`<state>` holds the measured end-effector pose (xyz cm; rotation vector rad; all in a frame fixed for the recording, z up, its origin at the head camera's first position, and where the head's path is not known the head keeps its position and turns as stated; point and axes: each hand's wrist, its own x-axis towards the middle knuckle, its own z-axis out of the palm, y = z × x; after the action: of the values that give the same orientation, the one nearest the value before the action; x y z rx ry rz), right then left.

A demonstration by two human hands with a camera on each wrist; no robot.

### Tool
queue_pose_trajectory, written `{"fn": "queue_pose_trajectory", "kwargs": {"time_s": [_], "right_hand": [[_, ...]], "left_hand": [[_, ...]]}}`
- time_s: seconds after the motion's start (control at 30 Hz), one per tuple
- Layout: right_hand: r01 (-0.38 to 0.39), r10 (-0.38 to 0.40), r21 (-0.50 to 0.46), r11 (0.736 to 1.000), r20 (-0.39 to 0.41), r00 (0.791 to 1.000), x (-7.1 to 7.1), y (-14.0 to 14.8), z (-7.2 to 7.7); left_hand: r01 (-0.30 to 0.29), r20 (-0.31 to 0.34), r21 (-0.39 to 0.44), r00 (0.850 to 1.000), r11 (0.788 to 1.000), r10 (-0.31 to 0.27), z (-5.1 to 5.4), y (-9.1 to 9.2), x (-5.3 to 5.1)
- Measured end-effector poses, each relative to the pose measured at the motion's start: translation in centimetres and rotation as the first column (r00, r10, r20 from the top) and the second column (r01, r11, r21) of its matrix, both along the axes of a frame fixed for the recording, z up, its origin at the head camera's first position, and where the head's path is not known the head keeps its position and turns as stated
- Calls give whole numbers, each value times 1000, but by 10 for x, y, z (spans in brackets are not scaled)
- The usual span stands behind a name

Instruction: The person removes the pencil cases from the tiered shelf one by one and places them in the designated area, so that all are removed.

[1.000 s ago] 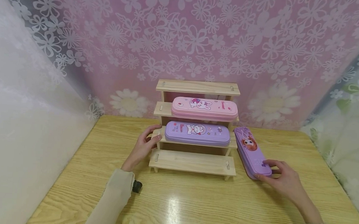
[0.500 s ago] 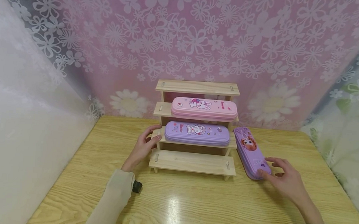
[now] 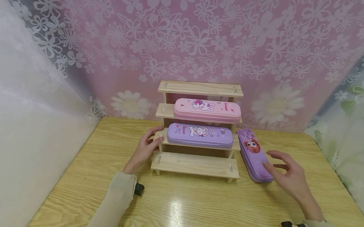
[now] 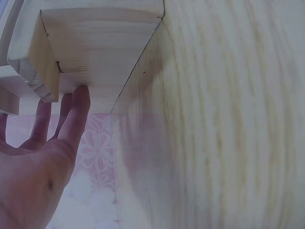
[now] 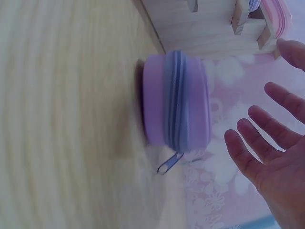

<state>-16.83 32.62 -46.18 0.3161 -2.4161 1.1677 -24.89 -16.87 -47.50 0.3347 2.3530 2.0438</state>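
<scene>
A stepped wooden display shelf stands on the table. My left hand holds its left end, the thumb on the front of a middle step and the fingers along the side; the left wrist view shows those fingers against the wood. To the right of the shelf, a purple pencil case with a red-haired cartoon girl lies slanted on the table. Over its near end hovers my right hand, fingers spread. In the right wrist view the case's zipper end sits apart from the fingers.
Two more pencil cases rest on the shelf: a pink rabbit one on the upper middle step and a lilac one on the step below. A floral curtain hangs behind the wood-grain table.
My right hand has let go of the purple pencil case's near end and lifted slightly up and away. The case stays in place. My left hand has not moved.
</scene>
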Motion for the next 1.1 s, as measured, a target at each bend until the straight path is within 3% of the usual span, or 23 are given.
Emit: {"fn": "queue_pose_trajectory", "kwargs": {"time_s": [0.5, 0.77, 1.1], "right_hand": [[-126, 124, -16, 992, -86, 989, -20, -33, 22], [-231, 220, -32, 972, -204, 954, -35, -49, 24], [-234, 225, -47, 971, -148, 963, -44, -74, 33]], "left_hand": [[-1, -2, -6, 1000, 1000, 1, 0, 2, -2], [-10, 5, 3, 1000, 1000, 10, -2, 1, -1], [-5, 6, 19, 1000, 1000, 5, 0, 1, 1]]}}
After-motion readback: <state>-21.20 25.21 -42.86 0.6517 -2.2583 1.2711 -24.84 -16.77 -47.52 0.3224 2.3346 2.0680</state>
